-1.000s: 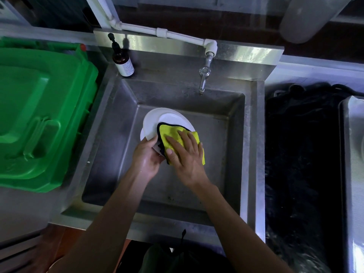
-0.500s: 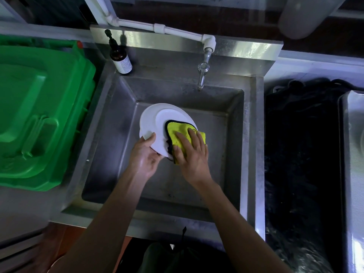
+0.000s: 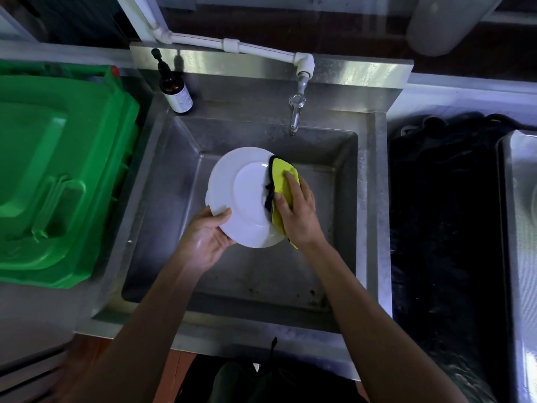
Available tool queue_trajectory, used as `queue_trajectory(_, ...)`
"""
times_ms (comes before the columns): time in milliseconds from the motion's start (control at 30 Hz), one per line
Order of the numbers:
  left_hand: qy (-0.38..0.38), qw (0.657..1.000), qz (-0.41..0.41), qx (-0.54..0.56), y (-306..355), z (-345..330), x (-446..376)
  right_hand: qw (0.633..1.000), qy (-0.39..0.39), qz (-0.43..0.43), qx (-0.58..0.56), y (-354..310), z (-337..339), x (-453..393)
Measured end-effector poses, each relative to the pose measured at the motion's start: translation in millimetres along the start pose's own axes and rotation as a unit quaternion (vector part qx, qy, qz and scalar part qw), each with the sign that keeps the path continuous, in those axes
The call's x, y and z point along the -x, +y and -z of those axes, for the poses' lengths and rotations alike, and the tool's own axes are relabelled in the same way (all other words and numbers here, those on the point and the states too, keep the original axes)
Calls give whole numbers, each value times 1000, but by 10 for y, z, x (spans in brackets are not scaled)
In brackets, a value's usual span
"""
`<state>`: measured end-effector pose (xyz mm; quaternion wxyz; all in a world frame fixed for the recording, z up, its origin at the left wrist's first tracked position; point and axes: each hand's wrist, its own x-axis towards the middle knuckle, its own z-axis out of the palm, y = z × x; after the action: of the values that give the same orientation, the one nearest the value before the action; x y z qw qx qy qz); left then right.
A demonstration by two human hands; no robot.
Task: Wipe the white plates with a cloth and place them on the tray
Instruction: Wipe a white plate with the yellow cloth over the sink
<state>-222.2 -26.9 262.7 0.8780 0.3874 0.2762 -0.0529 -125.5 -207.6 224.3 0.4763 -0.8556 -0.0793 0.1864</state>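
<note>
**Ana:** Cloth [image 3: 283, 186] first. A second ago it lay across the middle of the white plate [image 3: 241, 196]; now it sits out at the plate's 3 o'clock rim, and most of the face is bare.

**Ben:** So the centre looks wiped, I'd judge, and the edge is getting its turn. Who holds what?

**Ana:** The left hand [image 3: 207, 237] grips the plate at about 7 o'clock, thumb curled over the rim and fingers hidden beneath. The right hand [image 3: 299, 212] presses the cloth flat to the rim with nearly straight fingers, thumb on the cloth's inner edge.

**Ben:** And the plate itself?

**Ana:** Held tilted above the middle of the sink [image 3: 374, 199], below the tap [image 3: 296, 112] at 12 o'clock. A second white edge peeks out at its left, maybe another plate underneath; I can't be sure.

**Ben:** Materials?

**Ana:** Glossy, round plate with a raised ring around the well. Soft yellow cloth, dark-bordered, folded. Dull, scuffed steel basin. A brown pump bottle [image 3: 175, 93] at 11 o'clock, a ribbed green plastic lid [image 3: 58, 170] at 9.

**Ben:** Any tray?

**Ana:** A metal edge at 3 o'clock might be one; placing is still ahead.
</note>
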Motion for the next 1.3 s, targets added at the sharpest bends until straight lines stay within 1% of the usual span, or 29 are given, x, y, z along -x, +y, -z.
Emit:
queue_trajectory(100,5,999,20,-50,26,32,33,1000,-8,1,-6,-33,93,-101)
queue_trajectory(200,-5,993,34,-114,47,26,64,999,-27,24,16,-84,158,-161)
queue_trajectory(333,16,980,52,-190,61,-72,73,996,-42,63,52,-189,151,-149)
queue_trajectory(500,22,974,55,-220,87,-148,79,987,-52,109,107,-282,70,-78)
queue_trajectory(700,40,970,52,-233,97,-174,4,973,-65,168,144,-351,-15,98)
queue_trajectory(933,27,975,58,-214,93,-160,-15,961,-77,211,159,-287,-86,301)
queue_trajectory(1000,26,978,64,-195,77,-150,5,960,-78,214,165,-259,-101,332)
queue_trajectory(1167,-13,985,66,-156,59,-145,26,959,-55,222,166,-249,-70,258)
queue_trajectory(1300,-15,990,55,-127,82,-121,30,955,-37,221,195,-280,-43,119)
